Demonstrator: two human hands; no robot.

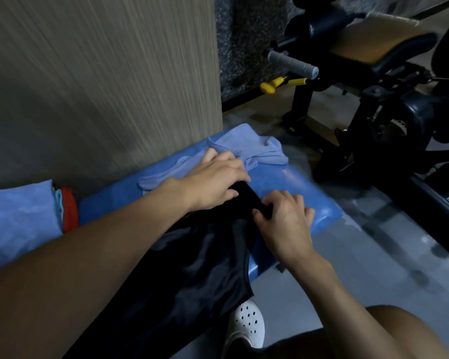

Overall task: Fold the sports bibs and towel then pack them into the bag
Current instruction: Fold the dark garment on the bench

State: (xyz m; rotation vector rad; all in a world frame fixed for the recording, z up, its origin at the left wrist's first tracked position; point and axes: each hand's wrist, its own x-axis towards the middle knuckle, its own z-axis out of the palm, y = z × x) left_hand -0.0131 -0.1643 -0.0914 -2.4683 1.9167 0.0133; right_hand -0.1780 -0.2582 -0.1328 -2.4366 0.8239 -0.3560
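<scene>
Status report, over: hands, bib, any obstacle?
Left hand and right hand grip shiny black sports bib at far end. Bib lies along blue padded bench. Crumpled light-blue cloth just beyond.

The light is dim and flat. A soft glare lies on the blue bench (pixel 303 182). Behind the bench the wall (pixel 101 86) is streaked by motion blur. On the bench the black bib (pixel 205 268) shows almost no detail.

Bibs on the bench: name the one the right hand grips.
The black bib, the nearer one; the right hand pinches its top. The lilac bib lies crumpled beyond.
</scene>
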